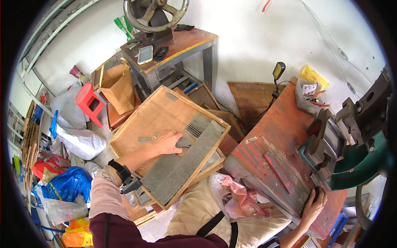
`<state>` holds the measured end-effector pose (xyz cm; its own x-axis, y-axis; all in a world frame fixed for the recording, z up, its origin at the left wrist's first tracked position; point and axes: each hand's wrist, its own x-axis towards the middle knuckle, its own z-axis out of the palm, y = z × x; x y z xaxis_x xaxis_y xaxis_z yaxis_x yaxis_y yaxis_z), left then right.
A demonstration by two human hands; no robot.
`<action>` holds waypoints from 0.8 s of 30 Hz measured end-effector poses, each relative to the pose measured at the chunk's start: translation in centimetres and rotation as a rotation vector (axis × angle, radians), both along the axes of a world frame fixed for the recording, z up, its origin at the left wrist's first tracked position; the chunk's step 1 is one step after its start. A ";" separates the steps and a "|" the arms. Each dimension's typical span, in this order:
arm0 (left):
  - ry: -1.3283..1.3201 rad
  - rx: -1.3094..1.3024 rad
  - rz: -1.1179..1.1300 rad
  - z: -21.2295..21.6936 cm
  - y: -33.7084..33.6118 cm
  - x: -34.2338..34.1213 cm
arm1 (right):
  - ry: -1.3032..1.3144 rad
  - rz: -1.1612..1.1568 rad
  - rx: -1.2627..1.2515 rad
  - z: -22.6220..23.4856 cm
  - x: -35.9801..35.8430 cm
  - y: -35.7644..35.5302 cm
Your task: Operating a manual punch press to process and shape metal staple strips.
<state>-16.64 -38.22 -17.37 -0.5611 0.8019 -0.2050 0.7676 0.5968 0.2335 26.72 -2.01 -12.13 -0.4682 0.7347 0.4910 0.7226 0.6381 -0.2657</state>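
Observation:
My left hand [167, 143] reaches into a shallow wooden tray [138, 108], its fingers closed around a small bunch of thin grey metal strips [183, 142]. Tight rows of similar metal strips [178, 165] cover the tray's near right side, and a shorter row [198, 126] lies beyond my fingers. Single small pieces lie apart on the wooden bottom. My right hand [314, 206] rests at the edge of a reddish metal bench [264, 153], its fingers curled over a dark rounded object [317, 191] that they partly hide. The bench press [331, 144] stands just beyond that hand.
Another wooden tray [217, 159] sits under the first. A flat reddish bar [278, 172] lies on the bench. Clear plastic with pink material [235, 194] covers my lap. Behind are a table with a phone [145, 54] and handwheel [156, 16], a red stool [89, 101] and several bags at left.

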 end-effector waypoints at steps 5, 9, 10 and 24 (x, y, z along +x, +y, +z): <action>0.026 0.140 0.022 -0.7 -0.9 -0.5 | 0.016 0.000 -0.007 0.5 -0.2 -0.4; -0.462 0.042 0.232 4.2 0.4 0.3 | 0.059 0.023 0.032 1.0 -0.7 -1.0; -0.559 0.164 0.192 5.7 1.3 1.6 | 0.085 0.019 0.009 1.1 -0.7 -1.1; 0.163 0.469 -1.207 12.8 29.3 25.5 | 0.254 0.450 -0.389 4.8 1.9 -3.3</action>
